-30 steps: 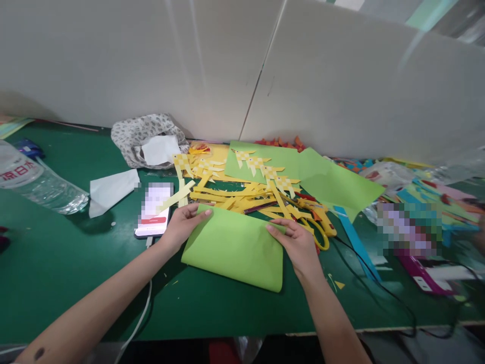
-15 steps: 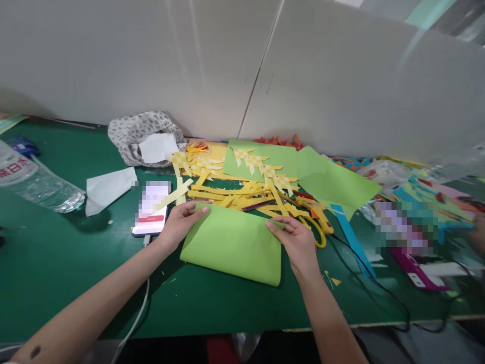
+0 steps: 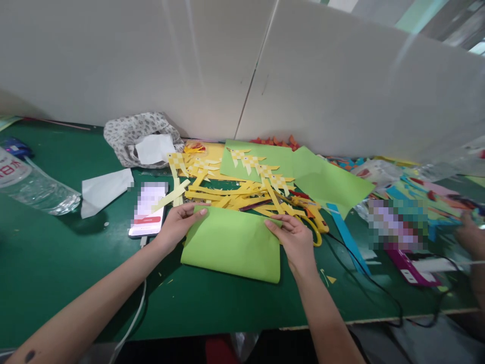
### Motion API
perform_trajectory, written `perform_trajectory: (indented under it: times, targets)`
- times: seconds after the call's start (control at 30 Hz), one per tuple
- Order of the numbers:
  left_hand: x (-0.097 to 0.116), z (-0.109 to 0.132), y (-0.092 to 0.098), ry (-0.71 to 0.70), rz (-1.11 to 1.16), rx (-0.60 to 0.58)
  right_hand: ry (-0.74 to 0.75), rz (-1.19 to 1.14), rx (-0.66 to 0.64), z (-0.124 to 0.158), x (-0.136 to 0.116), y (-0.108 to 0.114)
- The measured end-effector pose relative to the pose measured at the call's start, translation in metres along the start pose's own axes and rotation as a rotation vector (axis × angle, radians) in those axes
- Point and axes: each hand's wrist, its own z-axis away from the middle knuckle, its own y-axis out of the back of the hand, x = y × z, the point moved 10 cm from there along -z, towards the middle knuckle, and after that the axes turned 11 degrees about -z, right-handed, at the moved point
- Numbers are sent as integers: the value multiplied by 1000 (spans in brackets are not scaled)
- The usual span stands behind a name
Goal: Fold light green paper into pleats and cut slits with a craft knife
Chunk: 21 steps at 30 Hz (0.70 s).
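Observation:
A folded light-green paper sheet (image 3: 233, 242) lies on the green table (image 3: 56, 263) in front of me. My left hand (image 3: 176, 226) pinches its upper left corner, thumb on top. At the sheet's upper right corner my right hand (image 3: 295, 237) holds the edge with curled fingers. Just behind the sheet lies a heap of yellow paper strips (image 3: 231, 194) and small woven yellow paper pieces (image 3: 265, 172). Yellow-handled scissors (image 3: 314, 222) rest beside my right hand.
A phone (image 3: 147, 210) with a white cable lies left of my left hand. Further left are white paper (image 3: 104, 189) and a lying water bottle (image 3: 34, 187). A patterned cloth bag (image 3: 140, 134) sits by the white partition. Coloured papers and another person's hand (image 3: 470, 235) are at right.
Both hands keep their hold on the green sheet's top corners and have hardly shifted. The view has drifted slightly, and another person's hand has come into sight at the right edge.

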Motion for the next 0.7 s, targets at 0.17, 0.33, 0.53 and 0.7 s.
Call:
perform_trajectory:
  times: [0.17, 0.33, 0.53, 0.7]
  targets:
    - [-2, 0, -6, 14, -99, -56, 262, 377, -130, 10, -27, -21]
    - [1, 8, -24, -67, -262, -150, 332, 622, -369, 34, -34, -59]
    - [6, 17, -32, -158, -362, -147, 112, 428, -502, 41, -14, -79]
    - [-2, 13, -27, -89, -291, -106, 40, 296, -450, 38, -2, -79]
